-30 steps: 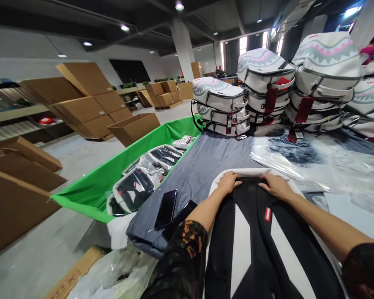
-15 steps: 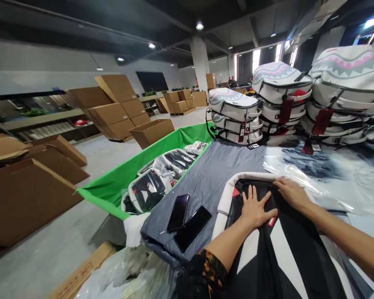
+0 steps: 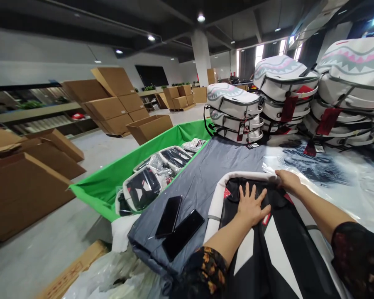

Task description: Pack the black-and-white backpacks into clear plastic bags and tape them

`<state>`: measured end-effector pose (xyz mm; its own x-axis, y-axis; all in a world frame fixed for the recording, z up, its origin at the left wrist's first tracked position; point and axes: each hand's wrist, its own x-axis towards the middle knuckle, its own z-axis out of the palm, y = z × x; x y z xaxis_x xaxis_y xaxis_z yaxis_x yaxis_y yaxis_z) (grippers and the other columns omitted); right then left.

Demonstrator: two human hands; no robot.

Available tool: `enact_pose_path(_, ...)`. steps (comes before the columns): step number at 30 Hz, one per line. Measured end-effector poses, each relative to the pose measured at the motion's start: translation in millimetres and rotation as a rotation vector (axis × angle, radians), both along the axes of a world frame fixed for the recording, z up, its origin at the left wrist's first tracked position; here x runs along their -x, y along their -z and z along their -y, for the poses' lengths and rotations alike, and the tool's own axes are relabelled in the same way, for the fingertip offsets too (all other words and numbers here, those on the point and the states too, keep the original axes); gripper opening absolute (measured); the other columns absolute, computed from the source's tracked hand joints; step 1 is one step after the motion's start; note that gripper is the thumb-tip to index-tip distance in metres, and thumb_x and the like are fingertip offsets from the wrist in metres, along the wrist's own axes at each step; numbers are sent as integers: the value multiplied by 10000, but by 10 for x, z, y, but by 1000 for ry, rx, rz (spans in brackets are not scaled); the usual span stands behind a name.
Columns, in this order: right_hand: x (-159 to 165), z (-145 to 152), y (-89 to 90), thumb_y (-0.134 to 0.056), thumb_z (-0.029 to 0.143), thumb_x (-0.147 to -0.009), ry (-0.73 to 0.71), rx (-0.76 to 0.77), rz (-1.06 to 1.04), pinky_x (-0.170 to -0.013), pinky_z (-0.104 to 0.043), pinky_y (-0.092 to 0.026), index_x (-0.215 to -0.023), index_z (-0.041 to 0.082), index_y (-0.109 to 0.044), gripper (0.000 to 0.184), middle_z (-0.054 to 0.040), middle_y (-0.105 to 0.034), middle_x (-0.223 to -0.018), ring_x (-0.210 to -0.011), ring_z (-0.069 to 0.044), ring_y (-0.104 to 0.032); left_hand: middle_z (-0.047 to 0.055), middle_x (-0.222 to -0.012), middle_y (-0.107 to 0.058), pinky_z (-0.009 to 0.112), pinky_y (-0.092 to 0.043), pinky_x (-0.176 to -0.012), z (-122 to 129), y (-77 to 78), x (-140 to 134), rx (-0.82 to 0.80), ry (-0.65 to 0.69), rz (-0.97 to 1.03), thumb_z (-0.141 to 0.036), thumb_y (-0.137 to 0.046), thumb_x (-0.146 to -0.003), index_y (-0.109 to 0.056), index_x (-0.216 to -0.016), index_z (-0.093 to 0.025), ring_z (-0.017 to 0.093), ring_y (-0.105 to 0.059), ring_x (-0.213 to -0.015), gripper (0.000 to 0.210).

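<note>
left hand flat on backpack; right hand grips its top edge.

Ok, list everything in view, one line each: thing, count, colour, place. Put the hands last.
backpack: one, black and white with white rim, flat on the table under both hands
phones: two, black, side by side on the grey cover left of the backpack
grey cover: one, over the table
plastic sheets: clear, several, right of the backpack
stacked bags: many, white with shark-mouth print, piled at the far table end
green bin: one, left of the table, holding wrapped bags
cardboard boxes: many, brown, on the floor at left
left hand: flat, fingers spread, on the backpack
right hand: at the backpack's top rim
</note>
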<state>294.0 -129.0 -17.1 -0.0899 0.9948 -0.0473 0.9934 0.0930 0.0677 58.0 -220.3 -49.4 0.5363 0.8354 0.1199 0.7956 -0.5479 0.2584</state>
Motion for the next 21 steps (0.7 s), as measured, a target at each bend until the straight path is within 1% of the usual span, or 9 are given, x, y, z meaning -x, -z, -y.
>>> enact_pose_path(3,150,382,-102,-614,144,-839,-27,-104,26,-860,-414,-513,-1178,132,-636,341,-208,-667,-1199,-1107,-326,-644,40,-1658,-359,678,-125,-1239,-63,1,-46,-31,-43,33,-696,-305,-994,-344,-1580,-384,389,-153,-1570,665)
enact_pose_path(6,405,1010,-114,-474,204,-947,-140,-136,19,-1013,-463,-470,-1237,143,-639,339,-199,-644,-1308,-1225,-312,-599,46,-1657,-361,659,-119,-1247,-31,13,-50,-36,-46,41,-672,-329,-1003,-362,-1575,-376,384,-157,-1570,645)
enact_pose_path(9,721,1662,49,-435,395,-992,-392,-250,-38,-1150,-531,-356,-1390,178,-577,475,-160,-571,-1459,-1397,-315,-467,54,-1655,-364,634,-118,-1254,-36,-25,-41,-30,-42,62,-568,-343,-1040,-370,-1577,-345,358,-168,-1573,582)
enact_pose_path(11,888,1954,218,-402,444,-999,-527,-333,-64,-1151,-545,-349,-1417,138,-565,543,-181,-562,-1469,-1403,-319,-464,45,-1638,-399,611,-114,-1261,-50,-101,-6,-6,-51,105,-454,-333,-1064,-390,-1569,-316,315,-173,-1577,526)
enact_pose_path(14,990,2102,461,-356,377,-1015,-521,-346,-67,-1098,-498,-412,-1407,91,-575,532,-193,-583,-1446,-1351,-291,-525,45,-1562,-512,583,-164,-1255,59,-284,152,92,-29,191,-301,-303,-1070,-499,-1486,-261,265,-277,-1544,462)
enact_pose_path(16,988,2085,576,-378,320,-1002,-497,-358,-87,-1084,-470,-423,-1445,100,-544,522,-177,-574,-1462,-1373,-277,-506,60,-1429,-632,483,-314,-1205,286,-410,328,169,198,228,-273,-313,-1066,-617,-1338,-218,233,-474,-1414,412)
enact_pose_path(18,986,2053,643,-403,261,-980,-508,-381,-104,-1064,-444,-435,-1467,133,-527,519,-149,-571,-1473,-1389,-261,-492,54,-1213,-733,361,-439,-1077,595,-477,505,192,565,210,-313,-371,-1060,-701,-1127,-199,199,-624,-1193,355)
enact_pose_path(19,994,2039,663,-402,237,-974,-513,-392,-105,-1054,-437,-440,-1461,142,-533,514,-142,-569,-1476,-1390,-257,-492,53,-1093,-756,343,-463,-1023,748,-475,569,159,726,169,-353,-412,-1050,-717,-1020,-193,202,-653,-1095,346)
enact_pose_path(21,1019,2020,688,-369,213,-981,-495,-419,-115,-1039,-437,-449,-1426,130,-558,491,-149,-569,-1476,-1387,-260,-496,63,-911,-754,367,-465,-983,979,-400,613,37,926,31,-390,-481,-1020,-716,-866,-179,228,-659,-967,352)
